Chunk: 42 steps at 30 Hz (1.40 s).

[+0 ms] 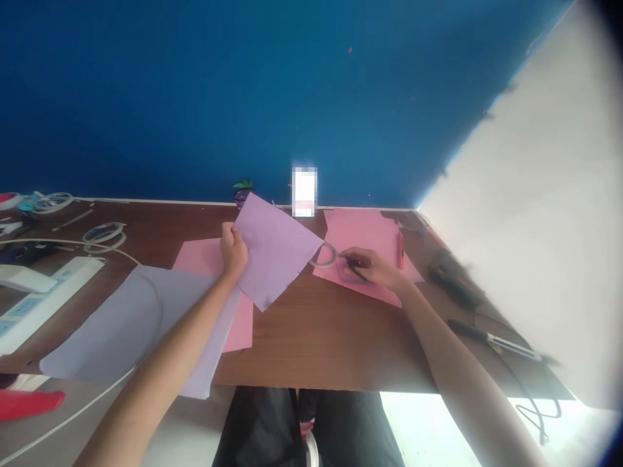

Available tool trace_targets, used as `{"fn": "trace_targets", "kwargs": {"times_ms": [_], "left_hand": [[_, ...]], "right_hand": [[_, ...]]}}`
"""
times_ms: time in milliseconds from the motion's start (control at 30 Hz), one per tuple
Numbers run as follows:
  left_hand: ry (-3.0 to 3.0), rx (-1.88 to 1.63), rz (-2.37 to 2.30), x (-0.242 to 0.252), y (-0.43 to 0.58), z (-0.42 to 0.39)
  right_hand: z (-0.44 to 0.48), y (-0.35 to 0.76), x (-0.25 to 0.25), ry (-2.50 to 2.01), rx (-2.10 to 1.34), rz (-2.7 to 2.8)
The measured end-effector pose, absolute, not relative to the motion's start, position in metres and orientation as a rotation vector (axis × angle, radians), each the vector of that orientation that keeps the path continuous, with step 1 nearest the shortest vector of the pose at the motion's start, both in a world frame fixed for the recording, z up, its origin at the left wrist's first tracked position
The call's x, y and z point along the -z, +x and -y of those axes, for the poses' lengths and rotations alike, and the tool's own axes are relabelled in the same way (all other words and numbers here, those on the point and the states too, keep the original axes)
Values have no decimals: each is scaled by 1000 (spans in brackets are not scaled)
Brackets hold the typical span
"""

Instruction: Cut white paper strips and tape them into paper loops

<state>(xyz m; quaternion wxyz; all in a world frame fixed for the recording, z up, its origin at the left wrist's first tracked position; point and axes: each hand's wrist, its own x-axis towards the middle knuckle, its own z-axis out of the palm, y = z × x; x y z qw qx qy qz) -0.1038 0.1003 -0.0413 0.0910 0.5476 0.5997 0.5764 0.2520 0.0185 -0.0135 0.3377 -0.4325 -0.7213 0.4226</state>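
My left hand [234, 251] pinches the left edge of a purple sheet of paper [275, 253], holding it tilted above the table. To the right, my right hand [372, 264] is closed round a dark-handled tool [357, 268]. Its thin tip points left and meets a grey loop [332, 258] at the paper's right corner. Whether the loop belongs to the tool cannot be made out. Pink sheets [360, 227] lie under my right hand. Beneath my left forearm, a pale lilac sheet [121, 318] overlaps another pink sheet [199, 255].
A red cutter [401, 250] lies on the pink sheets. A bright, blurred-out screen [304, 191] stands by the blue wall. At left are a white power strip [43, 298] and coiled cables [104, 237]; at right, a black-and-white tool [496, 338] near the table edge.
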Motion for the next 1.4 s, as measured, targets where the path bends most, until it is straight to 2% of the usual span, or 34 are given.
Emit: {"fn": "trace_targets", "kwargs": {"times_ms": [1400], "left_hand": [[1636,-1651,-1722,41,-98,-97]], "right_hand": [[-9,233,10,-1219,-1290,1785]]}}
